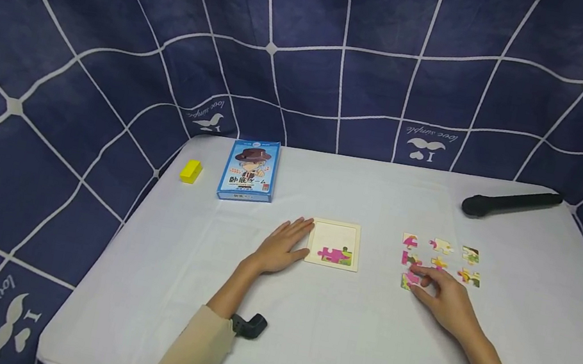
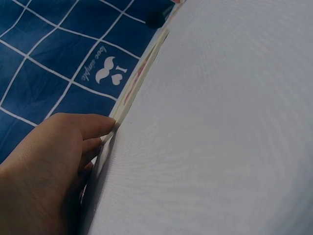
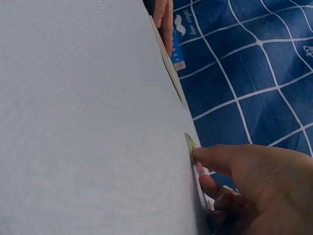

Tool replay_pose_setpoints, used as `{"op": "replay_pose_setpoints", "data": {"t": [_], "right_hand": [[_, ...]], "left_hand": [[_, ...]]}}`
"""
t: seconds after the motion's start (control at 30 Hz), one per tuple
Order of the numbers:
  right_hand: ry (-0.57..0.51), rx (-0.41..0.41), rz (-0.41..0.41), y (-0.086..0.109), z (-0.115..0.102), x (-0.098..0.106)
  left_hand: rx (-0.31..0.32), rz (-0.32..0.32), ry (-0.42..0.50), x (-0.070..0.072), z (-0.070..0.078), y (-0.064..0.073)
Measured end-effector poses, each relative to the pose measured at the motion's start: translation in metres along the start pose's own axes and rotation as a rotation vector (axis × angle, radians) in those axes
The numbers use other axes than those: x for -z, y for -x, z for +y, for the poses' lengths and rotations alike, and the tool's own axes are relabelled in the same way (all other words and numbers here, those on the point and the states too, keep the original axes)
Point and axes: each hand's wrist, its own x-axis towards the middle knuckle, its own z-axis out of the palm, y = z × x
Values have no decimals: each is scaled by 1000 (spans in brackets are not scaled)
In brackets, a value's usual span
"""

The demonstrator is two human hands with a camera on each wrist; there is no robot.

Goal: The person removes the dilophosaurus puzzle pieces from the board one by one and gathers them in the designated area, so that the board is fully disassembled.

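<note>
A square jigsaw tray (image 1: 329, 234) lies on the table with joined pink and green puzzle pieces (image 1: 336, 255) in its lower right part. My left hand (image 1: 280, 248) lies beside it, fingers stretched out, with fingertips and thumb at its left edge; in the left wrist view the thumb of the left hand (image 2: 63, 152) touches the edge of the tray (image 2: 142, 78). My right hand (image 1: 446, 300) pinches a pink and green puzzle piece (image 1: 406, 282) between thumb and forefinger, low at the table. Several loose puzzle pieces (image 1: 441, 246) are spread in rows just beyond that hand.
A blue card game box (image 1: 250, 171) lies at the back left, with a small yellow block (image 1: 190, 171) to its left. At the back right lies a long black object with a rounded end (image 1: 510, 204). A dark blue gridded curtain (image 1: 303, 80) borders the white table (image 1: 330, 358).
</note>
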Motion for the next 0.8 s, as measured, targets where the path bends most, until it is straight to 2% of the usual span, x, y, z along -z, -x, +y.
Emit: {"op": "replay_pose_setpoints", "data": {"t": [0.3, 0.43, 0.6, 0.8], "right_hand": [[-26, 12, 18, -5, -7, -5], [-86, 36, 10, -15, -22, -17], [-146, 70, -55, -28, -47, -36], [-199, 147, -95, -45, -69, -61]], "left_hand": [[-3, 0, 5, 2, 0, 1], [-4, 13, 10, 3, 0, 1], [-7, 14, 15, 2, 1, 1], [-4, 14, 24, 2, 2, 2]]}}
